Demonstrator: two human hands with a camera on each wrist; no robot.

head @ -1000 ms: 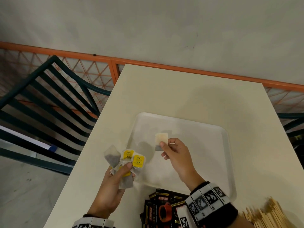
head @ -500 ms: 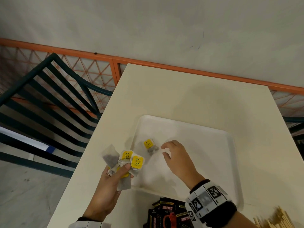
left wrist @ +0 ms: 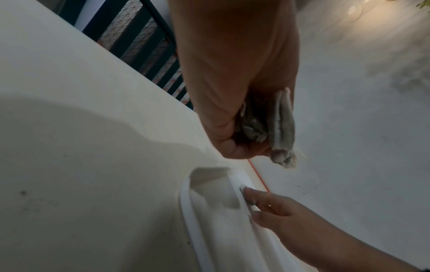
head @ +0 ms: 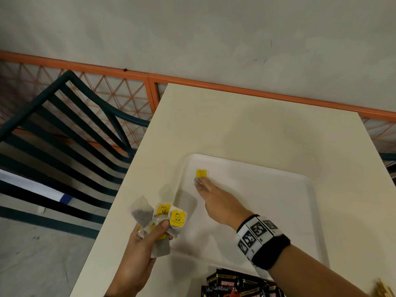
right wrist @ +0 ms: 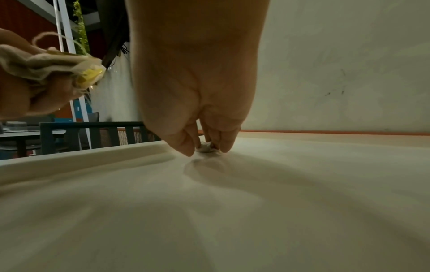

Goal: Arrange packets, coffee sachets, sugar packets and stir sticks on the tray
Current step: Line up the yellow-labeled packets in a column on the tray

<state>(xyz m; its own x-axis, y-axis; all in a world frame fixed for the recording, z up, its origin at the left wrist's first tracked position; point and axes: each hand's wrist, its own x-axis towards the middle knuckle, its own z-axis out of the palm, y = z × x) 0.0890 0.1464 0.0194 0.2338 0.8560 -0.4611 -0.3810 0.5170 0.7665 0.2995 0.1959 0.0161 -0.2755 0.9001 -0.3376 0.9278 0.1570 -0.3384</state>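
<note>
step: right hand (head: 216, 200) fingers straight, pressing one tea bag (head: 201, 176) into tray (head: 278, 189) far-left corner
left hand (head: 137, 258): grips tea bag bunch (head: 162, 221)
next, likely: lift off, pinch another bag from the bunch

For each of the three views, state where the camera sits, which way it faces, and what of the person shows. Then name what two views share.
Head: worn on the head, facing forward and down at the table and tray; both forearms, left hand, right hand.
Left wrist: looks along the left hand gripping tea bags, toward the tray corner.
Right wrist: low over the tray, looks along the right hand's fingertips on one tea bag.
Shared: both wrist views show the other hand.
</note>
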